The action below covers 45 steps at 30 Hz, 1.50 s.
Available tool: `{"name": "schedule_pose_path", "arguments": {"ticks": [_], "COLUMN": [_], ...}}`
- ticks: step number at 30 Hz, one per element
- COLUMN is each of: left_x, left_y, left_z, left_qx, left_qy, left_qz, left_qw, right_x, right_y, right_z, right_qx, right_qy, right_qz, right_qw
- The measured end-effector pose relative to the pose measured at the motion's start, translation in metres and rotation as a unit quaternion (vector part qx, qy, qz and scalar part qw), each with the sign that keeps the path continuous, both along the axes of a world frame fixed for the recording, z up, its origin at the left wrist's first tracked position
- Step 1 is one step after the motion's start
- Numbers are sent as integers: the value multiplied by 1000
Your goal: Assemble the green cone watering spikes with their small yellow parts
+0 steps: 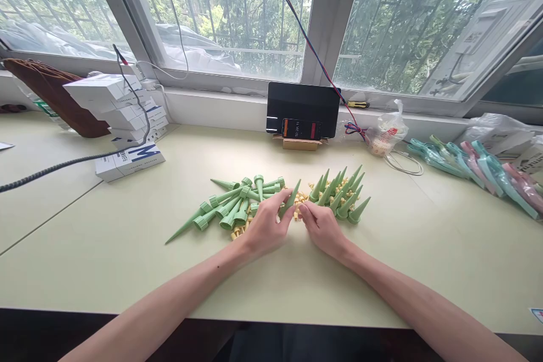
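Observation:
In the head view, my left hand (pixel 268 225) is closed around a green plastic cone-shaped spike (pixel 291 199), its point tilted up and right. My right hand (pixel 323 229) is pinched just to the right, fingertips by the small yellow plastic parts (pixel 300 197); what it grips is hidden. A heap of green spikes with ribbed collars (pixel 229 210) lies left of my left hand, with more yellow parts (pixel 238 231) partly under it. Beyond my right hand, several green spikes (pixel 343 195) stand upright in a cluster, points up, yellow pieces among them.
At the back, a phone (pixel 301 129) showing a timer leans on a black tablet (pixel 303 103). White boxes (pixel 131 124) are stacked left, near a braided cable (pixel 76 160). A tied plastic bag (pixel 386 130) and bagged pastel items (pixel 479 167) lie right. The table's front edge (pixel 297 321) is near me.

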<state>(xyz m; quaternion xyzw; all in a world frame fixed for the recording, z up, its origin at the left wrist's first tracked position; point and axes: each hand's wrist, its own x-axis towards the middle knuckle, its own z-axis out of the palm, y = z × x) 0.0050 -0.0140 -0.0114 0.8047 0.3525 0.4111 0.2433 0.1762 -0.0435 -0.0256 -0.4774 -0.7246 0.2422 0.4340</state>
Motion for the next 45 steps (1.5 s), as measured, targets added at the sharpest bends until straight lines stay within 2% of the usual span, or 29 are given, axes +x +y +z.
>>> {"name": "schedule_pose_path", "arguments": {"ticks": [9,20,28,35,39,45], "left_x": [1,1,1,1,1,0], "left_y": [0,0,0,2,2,2], "left_z": [2,3,13,18,17,13], "left_qx": [-32,-54,-163,-287,-281,-212], "left_qy": [-8,-15,-62,-134,-133,-98], "left_qz": [26,17,-8,-58,-57,-26], "left_qw": [999,998,985,947,949,972], "right_x": [-3,-2,-3,-3,-3,-3], "right_y": [-4,-5,-5,-5,-4,-4], "right_z": [9,7,7,7,7,8], "right_qx": [-5,23,65,83,74,35], "right_qy": [34,41,33,44,47,39], "right_qz": [3,-8,-14,-14,-20,-24], "right_qw": [999,999,997,995,996,998]}}
